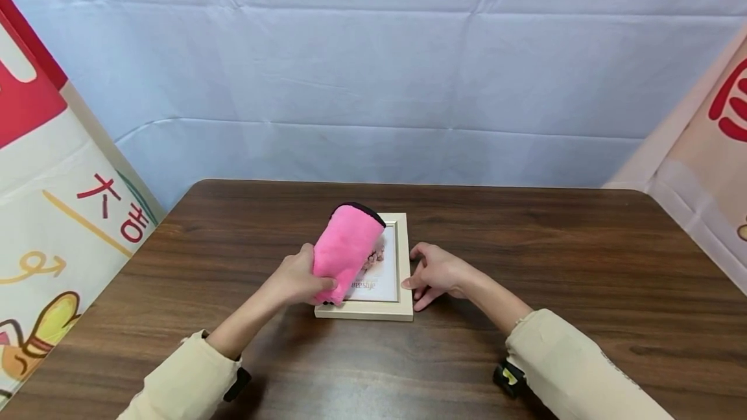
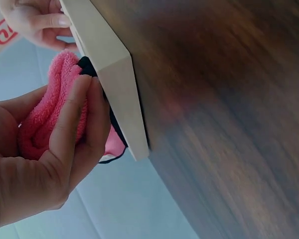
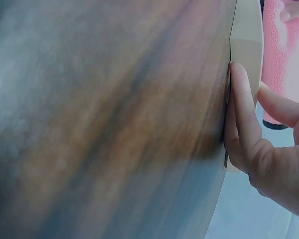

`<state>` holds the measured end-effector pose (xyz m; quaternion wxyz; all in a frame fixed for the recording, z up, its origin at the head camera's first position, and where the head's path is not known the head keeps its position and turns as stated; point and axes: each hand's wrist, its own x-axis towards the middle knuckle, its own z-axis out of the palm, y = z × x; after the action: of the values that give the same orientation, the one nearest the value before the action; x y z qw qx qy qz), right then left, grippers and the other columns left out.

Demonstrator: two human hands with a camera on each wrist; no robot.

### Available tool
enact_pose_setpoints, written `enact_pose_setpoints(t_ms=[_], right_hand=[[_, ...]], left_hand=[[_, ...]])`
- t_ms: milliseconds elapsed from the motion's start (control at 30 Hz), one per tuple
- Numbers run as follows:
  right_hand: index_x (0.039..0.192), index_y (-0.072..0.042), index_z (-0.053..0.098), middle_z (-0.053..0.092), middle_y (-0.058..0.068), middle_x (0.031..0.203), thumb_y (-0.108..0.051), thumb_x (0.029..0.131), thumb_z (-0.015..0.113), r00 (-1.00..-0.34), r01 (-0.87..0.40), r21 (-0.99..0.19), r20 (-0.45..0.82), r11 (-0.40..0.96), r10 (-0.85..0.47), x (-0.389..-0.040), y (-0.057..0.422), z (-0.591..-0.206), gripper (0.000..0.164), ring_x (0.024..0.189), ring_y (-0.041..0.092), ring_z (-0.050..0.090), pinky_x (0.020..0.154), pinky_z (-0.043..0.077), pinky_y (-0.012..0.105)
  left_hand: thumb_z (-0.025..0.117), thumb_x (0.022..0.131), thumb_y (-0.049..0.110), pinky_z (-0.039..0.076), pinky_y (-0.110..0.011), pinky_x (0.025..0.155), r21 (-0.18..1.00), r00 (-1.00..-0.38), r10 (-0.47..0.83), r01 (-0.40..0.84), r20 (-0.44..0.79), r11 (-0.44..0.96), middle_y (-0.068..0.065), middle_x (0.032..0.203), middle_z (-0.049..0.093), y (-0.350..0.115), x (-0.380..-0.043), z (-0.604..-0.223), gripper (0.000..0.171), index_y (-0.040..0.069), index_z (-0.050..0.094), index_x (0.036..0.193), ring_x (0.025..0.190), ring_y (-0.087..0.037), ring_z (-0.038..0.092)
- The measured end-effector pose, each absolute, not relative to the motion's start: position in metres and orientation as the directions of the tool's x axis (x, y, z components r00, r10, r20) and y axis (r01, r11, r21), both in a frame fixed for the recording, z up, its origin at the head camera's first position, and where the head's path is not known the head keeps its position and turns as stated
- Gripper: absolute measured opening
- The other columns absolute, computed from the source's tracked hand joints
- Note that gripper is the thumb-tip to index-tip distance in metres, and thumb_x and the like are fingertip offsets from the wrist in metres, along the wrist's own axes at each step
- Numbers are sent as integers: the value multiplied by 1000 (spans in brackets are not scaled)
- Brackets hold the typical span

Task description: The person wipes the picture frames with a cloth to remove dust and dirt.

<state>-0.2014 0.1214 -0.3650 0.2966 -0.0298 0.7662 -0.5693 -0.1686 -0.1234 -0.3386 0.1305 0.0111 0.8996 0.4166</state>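
A pink plush cleaning cloth [image 1: 348,242] with black edging is bunched in my left hand [image 1: 299,276], the thumb across its near end. In the left wrist view the folded cloth [image 2: 62,79] sits between palm and fingers, against the frame's edge. Beneath it a cream picture frame [image 1: 379,310] lies flat on the table, its left part covered. My right hand [image 1: 440,272] grips the frame's right side. In the right wrist view the thumb lies over the upper face of the frame [image 3: 246,30] and the fingers press along its outer side.
The dark wood-grain table [image 1: 554,245] reaches to a pale blue cloth backdrop [image 1: 362,70]. Printed banners hang at the left [image 1: 64,199] and right [image 1: 706,167]. Black straps [image 1: 236,384] show at the sleeve cuffs.
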Motion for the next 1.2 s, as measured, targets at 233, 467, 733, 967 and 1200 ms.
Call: enact_pose_setpoints(t_ms=[233,467,733,967,1200], right_hand=[[125,7,27,50,17,72,10,82,59,-819,288,-893,-417,345,-395,-201,122,-363,54,57,21,54,57,57,38],[127,7,26,50,17,72,8,83,59,-818,282,-893,-415,350,-399,-200,123,-362,56,58,22,54,57,57,38],[126,7,26,49,16,70,8,83,59,-817,284,-895,-414,343,-402,-199,121,-362,54,57,21,53,57,57,39],[125,7,26,49,17,70,9,83,59,-818,285,-897,-412,338,-403,-199,120,-363,54,57,22,53,57,57,39],[125,7,26,50,16,70,9,82,59,-816,287,-898,-412,335,-406,-199,120,-363,54,57,21,53,57,57,40]], left_hand=[[69,75,7,55,-27,49,748,-960,174,-52,-220,661,-14,78,56,-107,-169,-339,40,-7,42,101,52,-16,62],[69,73,9,53,-25,50,739,-957,220,9,-189,673,-12,76,58,-91,-168,-339,44,-8,44,105,52,-15,61],[66,73,6,53,-25,45,772,-951,268,52,-156,633,-7,64,59,-76,-167,-340,32,-5,48,96,48,-15,61],[68,70,11,50,-25,50,681,-961,251,104,-120,725,-6,69,57,-78,-167,-338,32,-4,49,92,52,-14,58],[69,69,16,48,-28,56,593,-973,193,81,-128,801,-5,67,56,-94,-165,-338,37,-4,48,93,59,-16,57]])
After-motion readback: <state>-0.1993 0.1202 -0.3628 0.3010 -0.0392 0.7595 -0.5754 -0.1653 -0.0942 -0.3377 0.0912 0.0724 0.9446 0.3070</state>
